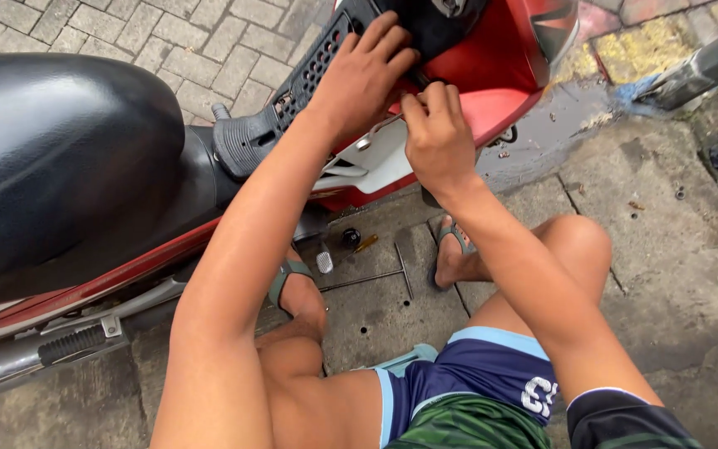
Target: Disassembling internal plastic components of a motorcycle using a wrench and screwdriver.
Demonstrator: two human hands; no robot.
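Wet concrete floor [675,274], scooter parked on it. Our left hand [363,75] lies flat, fingers spread, on the black panel [313,66]; the right hand [435,133] pinches closed at the red fairing [492,108], probably on a small fastener. Keep the panel pinned; turn squarely.
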